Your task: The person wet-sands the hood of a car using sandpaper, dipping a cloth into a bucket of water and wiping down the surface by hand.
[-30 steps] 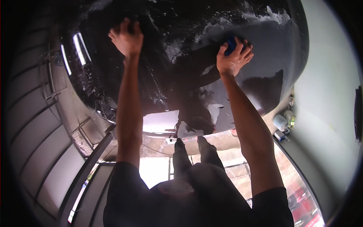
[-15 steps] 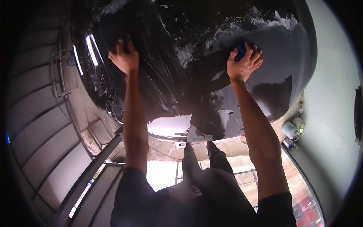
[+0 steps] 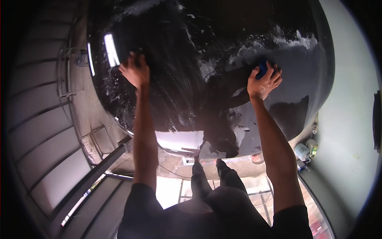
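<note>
Below me spreads a large, curved, glossy black body panel [image 3: 167,103], like that of a car, streaked with whitish wet residue [image 3: 209,68]. My right hand [image 3: 266,82] grips a small blue pad [image 3: 261,70] and presses it to the right part of the panel, just below a band of white residue. Its fingers wrap over the pad, hiding much of it. On the left part, my left hand [image 3: 136,72] lies against the dark surface with its fingers spread and nothing visible in it. White smears run down between the two hands.
A pale wall [image 3: 348,99] rises close on the right. At its foot stand a whitish tub [image 3: 302,151] and several small containers. Grey slatted panels [image 3: 47,139] line the left, with a dark metal bar [image 3: 91,181] slanting near my left arm. My feet are at the panel's near edge.
The whole view has shifted, so panel and hands appear lower and farther right. Against the panel, both hands stay in nearly the same spots. The right hand keeps hold of the blue pad.
</note>
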A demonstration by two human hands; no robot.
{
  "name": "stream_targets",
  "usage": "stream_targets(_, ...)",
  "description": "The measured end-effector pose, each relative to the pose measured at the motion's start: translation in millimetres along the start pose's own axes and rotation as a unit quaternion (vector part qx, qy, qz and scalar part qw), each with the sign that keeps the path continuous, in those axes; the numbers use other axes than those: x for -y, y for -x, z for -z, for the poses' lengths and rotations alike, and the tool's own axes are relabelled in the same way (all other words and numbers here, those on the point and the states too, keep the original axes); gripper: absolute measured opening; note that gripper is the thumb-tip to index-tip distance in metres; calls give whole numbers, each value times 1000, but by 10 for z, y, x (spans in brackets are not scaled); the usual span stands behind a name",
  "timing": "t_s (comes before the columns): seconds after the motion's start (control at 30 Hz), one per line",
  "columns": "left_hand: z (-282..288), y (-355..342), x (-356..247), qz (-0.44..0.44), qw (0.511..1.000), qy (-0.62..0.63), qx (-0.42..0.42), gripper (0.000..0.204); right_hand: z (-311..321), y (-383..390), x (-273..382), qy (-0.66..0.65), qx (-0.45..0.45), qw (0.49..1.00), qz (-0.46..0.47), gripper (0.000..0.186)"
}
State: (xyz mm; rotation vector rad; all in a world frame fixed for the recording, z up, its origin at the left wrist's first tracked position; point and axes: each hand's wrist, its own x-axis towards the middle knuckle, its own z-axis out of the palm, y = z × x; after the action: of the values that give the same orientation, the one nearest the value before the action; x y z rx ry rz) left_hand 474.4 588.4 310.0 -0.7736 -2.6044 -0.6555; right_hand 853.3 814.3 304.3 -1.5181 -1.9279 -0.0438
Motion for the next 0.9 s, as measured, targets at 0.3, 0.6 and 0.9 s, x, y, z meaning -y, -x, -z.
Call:
stream_targets(0.3,324,661,-78,-59,997,-30,-50,50,40,0,25,-1,12,1000,12,50)
stream_targets(0.6,199,531,289,-105,994,-22,-35,49,66,-23,52,4,14,1000,1,50)
stream_targets(0.9,-456,-1307,-7,-8,994,-70,-79,47,62,-17,44,28,26,999,-5,49)
